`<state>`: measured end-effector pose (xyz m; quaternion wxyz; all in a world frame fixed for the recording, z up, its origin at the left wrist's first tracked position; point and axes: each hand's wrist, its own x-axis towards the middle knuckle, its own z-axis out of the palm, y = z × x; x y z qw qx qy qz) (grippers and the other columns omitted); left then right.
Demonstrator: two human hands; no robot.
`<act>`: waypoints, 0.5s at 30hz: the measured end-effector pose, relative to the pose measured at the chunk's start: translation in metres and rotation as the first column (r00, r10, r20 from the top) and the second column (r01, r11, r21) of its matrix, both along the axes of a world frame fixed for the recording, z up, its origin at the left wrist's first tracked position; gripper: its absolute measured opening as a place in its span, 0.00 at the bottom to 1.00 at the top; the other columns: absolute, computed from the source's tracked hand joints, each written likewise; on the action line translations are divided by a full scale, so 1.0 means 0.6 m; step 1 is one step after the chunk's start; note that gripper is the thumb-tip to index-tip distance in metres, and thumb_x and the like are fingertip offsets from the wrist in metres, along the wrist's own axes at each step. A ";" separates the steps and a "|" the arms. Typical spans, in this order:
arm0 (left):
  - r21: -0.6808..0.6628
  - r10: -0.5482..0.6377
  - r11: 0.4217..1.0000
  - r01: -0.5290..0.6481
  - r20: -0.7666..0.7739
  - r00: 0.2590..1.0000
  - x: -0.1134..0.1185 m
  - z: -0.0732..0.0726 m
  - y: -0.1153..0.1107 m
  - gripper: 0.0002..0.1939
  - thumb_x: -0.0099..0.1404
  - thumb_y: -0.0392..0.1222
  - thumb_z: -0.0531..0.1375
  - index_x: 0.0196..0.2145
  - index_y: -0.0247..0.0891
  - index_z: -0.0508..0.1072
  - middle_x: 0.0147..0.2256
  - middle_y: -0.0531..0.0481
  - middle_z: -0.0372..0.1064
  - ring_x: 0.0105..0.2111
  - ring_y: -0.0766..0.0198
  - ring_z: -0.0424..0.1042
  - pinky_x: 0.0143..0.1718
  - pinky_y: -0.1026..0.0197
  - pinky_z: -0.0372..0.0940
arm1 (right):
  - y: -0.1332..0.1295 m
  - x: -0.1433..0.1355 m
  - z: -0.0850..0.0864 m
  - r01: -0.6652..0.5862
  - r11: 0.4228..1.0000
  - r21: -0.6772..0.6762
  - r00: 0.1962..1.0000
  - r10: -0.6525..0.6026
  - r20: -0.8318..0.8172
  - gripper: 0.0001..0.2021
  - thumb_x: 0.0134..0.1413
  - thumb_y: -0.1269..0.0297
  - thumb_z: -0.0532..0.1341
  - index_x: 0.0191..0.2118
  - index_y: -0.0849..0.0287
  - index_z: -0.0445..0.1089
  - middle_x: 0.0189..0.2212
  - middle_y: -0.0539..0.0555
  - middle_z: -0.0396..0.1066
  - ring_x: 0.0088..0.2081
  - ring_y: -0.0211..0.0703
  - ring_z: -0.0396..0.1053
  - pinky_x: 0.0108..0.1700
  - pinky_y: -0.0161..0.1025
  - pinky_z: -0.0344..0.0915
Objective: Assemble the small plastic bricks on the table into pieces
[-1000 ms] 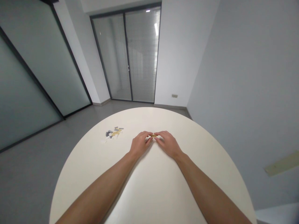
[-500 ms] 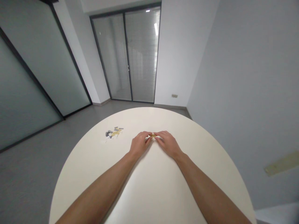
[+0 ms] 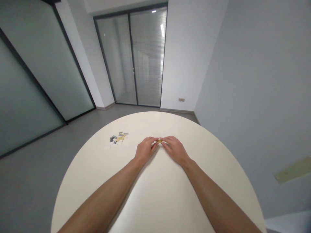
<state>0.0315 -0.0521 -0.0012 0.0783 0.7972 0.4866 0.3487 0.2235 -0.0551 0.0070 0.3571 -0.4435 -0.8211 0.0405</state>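
A small yellow building-brick piece [image 3: 159,140] with dark marks is held just above or on the white table, near its far middle. My left hand [image 3: 146,147] pinches its left end between thumb and fingertips. From the other side, my right hand [image 3: 175,149] grips the right end in the same way. Both hands are closed, and fingertips hide the ends of the piece. To the left lies a loose pile of small building bricks [image 3: 119,138] in yellow, grey and black, with some pale bits.
The round white table [image 3: 160,194] has a curved edge close to a grey wall [image 3: 257,81] on the right. Beyond it stand glass doors with blinds [image 3: 148,61]. Frosted glass panels [image 3: 36,58] line the left side above the grey floor [image 3: 26,181].
The yellow piece looks slightly tilted or turned between my fingertips. My hands, arms and the pile have hardly moved.
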 end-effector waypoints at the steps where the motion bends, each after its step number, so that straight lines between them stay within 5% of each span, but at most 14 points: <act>1: 0.004 -0.001 1.000 0.001 -0.004 1.000 0.000 0.000 0.000 0.12 0.71 0.43 0.56 0.50 0.47 0.75 0.46 0.52 0.76 0.47 0.61 0.72 0.47 0.59 0.67 | 0.000 0.000 0.000 0.002 1.000 -0.001 1.000 -0.002 0.001 0.13 0.67 0.61 0.57 0.51 0.52 0.74 0.45 0.55 0.77 0.47 0.48 0.70 0.51 0.48 0.66; 15: -0.012 0.012 1.000 -0.012 0.019 1.000 0.000 -0.002 0.000 0.12 0.70 0.43 0.57 0.49 0.45 0.74 0.46 0.52 0.76 0.47 0.61 0.73 0.47 0.59 0.67 | 0.003 0.002 -0.004 0.020 1.000 -0.009 1.000 -0.020 0.010 0.14 0.67 0.61 0.56 0.53 0.51 0.73 0.45 0.54 0.76 0.48 0.48 0.70 0.52 0.48 0.66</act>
